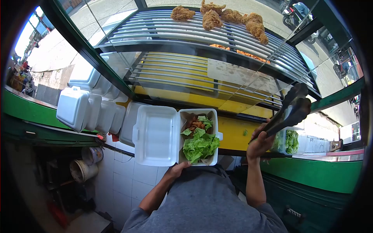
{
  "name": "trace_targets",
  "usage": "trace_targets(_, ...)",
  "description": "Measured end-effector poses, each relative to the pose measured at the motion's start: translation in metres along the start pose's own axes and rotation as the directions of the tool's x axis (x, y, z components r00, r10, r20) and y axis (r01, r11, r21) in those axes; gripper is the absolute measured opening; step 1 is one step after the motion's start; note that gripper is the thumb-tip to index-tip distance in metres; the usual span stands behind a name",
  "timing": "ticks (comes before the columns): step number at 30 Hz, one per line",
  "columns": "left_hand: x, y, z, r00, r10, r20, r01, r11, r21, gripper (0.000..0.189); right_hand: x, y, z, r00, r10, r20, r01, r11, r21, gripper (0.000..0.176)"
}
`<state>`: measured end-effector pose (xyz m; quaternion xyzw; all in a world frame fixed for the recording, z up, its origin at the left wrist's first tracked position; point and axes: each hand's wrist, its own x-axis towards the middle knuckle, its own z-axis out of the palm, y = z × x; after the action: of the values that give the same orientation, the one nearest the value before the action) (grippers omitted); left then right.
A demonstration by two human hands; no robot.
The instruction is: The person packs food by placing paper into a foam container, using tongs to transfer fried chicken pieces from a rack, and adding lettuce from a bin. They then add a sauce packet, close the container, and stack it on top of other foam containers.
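Open foam box (171,136) in front of the torso, lid laid out flat to the left. Right half holds lettuce (200,146) at the near end, brown food pieces (196,125) behind it. Left hand (179,170) grips the near edge, thumb at the rim; its other fingers are hidden beneath. Right hand, off to the right (260,145), has its fingers closed round black tongs (278,121), heads raised away from the box; no food visible between them.

Step in hand, as I judge it: filling the box. Adding anything calls for bringing the tongs down, the left hand keeping the box level; closing calls for tucking leaves inside the rim.

Beyond: yellow counter (233,134); clear tub of greens (282,145) near the right hand; closed foam boxes (74,108) at left; fried chicken (212,20) on the upper rack (155,30).
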<state>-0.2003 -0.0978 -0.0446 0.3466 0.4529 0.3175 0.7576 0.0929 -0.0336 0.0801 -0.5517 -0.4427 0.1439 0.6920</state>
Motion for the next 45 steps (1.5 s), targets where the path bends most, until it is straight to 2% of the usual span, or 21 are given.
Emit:
trace_targets(3,-0.003,0.009,0.015,0.994,0.108,-0.006,-0.107,0.993,0.051,0.026,-0.062,0.027,-0.059,0.945,0.326,-0.021,-0.318,0.902,-0.292,0.038)
trace_targets(6,0.001,-0.006,0.017,0.996,0.088,-0.014,-0.087,0.996,0.027,0.023,-0.094,0.047,-0.085,0.959,0.274,-0.077,-0.276,0.828,-0.487,0.032)
trace_targets(9,0.014,-0.036,0.003,0.999,-0.015,0.038,0.016,1.0,-0.022,0.017,-0.078,0.049,-0.096,0.898,0.434,-0.066,-0.346,0.606,-0.717,0.039)
trace_targets(11,0.008,-0.031,0.011,0.976,0.201,0.088,-0.211,0.969,0.126,0.017,-0.051,0.049,-0.087,0.942,0.33,0.053,-0.128,0.503,-0.855,0.045)
trace_targets(12,0.005,-0.027,0.015,0.964,0.242,0.11,-0.258,0.952,0.164,0.016,-0.032,0.047,-0.079,0.951,0.284,0.12,-0.016,0.434,-0.901,0.049)
trace_targets(13,0.003,-0.022,0.018,0.95,0.282,0.132,-0.304,0.931,0.2,0.016,-0.01,0.039,-0.067,0.924,0.358,0.131,-0.023,0.395,-0.918,0.054)
trace_targets(14,0.003,-0.016,0.02,0.955,0.262,0.136,-0.286,0.936,0.206,0.016,0.012,0.034,-0.053,0.892,0.429,0.139,-0.026,0.357,-0.934,0.059)
trace_targets(18,-0.001,-0.006,0.031,0.978,0.178,0.11,-0.194,0.968,0.157,0.02,0.072,0.068,-0.033,0.876,0.272,0.398,0.284,0.377,-0.882,0.066)
trace_targets(21,0.001,-0.019,0.025,0.952,0.259,0.165,-0.28,0.952,0.124,0.016,0.106,0.07,-0.004,0.712,0.606,0.354,0.349,0.131,-0.928,0.064)
trace_targets(23,0.0,-0.017,0.027,0.932,0.313,0.181,-0.339,0.931,0.134,0.016,0.102,0.104,-0.015,0.839,0.187,0.511,0.452,0.282,-0.846,0.053)
trace_targets(24,-0.001,-0.018,0.028,0.933,0.316,0.173,-0.34,0.931,0.135,0.016,0.1,0.119,-0.017,0.84,-0.047,0.54,0.524,0.329,-0.786,0.048)
trace_targets(27,-0.004,-0.024,0.03,0.963,0.245,0.109,-0.258,0.957,0.134,0.017,0.073,0.125,-0.028,0.909,-0.067,0.412,0.367,0.601,-0.71,0.028)
trace_targets(30,-0.011,-0.006,0.047,0.998,0.066,-0.013,-0.064,0.988,0.143,0.026,0.023,0.105,-0.035,0.845,-0.234,0.481,0.482,0.725,-0.493,0.015)
trace_targets(31,-0.013,-0.004,0.053,0.998,0.043,-0.037,-0.038,0.99,0.133,0.029,0.024,0.089,-0.023,0.855,-0.324,0.404,0.499,0.726,-0.473,0.014)
trace_targets(34,-0.013,-0.012,0.053,0.989,0.148,-0.001,-0.147,0.985,0.09,0.029,0.037,0.017,0.019,0.828,-0.536,0.168,0.547,0.702,-0.455,0.018)
trace_targets(37,-0.005,-0.016,0.047,0.997,0.07,0.039,-0.074,0.992,0.102,0.029,0.064,-0.013,0.049,0.747,-0.665,0.024,0.624,0.687,-0.373,0.05)
trace_targets(38,-0.003,-0.017,0.043,0.998,-0.019,0.055,0.014,0.996,0.086,0.029,0.072,-0.021,0.058,0.725,-0.688,0.033,0.648,0.666,-0.37,0.054)
trace_targets(40,-0.005,-0.008,0.046,0.996,-0.072,0.059,0.066,0.993,0.095,0.029,0.084,-0.037,0.074,0.683,-0.729,0.049,0.693,0.625,-0.359,0.063)
trace_targets(43,-0.014,0.015,0.068,0.999,-0.034,0.013,0.032,0.995,0.099,0.026,0.089,-0.053,0.09,0.635,-0.765,0.108,0.715,0.528,-0.458,0.064)
trace_targets(44,-0.014,0.022,0.077,0.998,-0.068,-0.015,0.068,0.997,0.046,0.027,0.093,-0.05,0.095,0.577,-0.813,0.077,0.75,0.49,-0.445,0.067)
trace_targets(45,-0.013,0.024,0.079,0.996,-0.083,-0.028,0.084,0.996,0.039,0.029,0.099,-0.047,0.094,0.576,-0.815,0.061,0.736,0.484,-0.474,0.067)
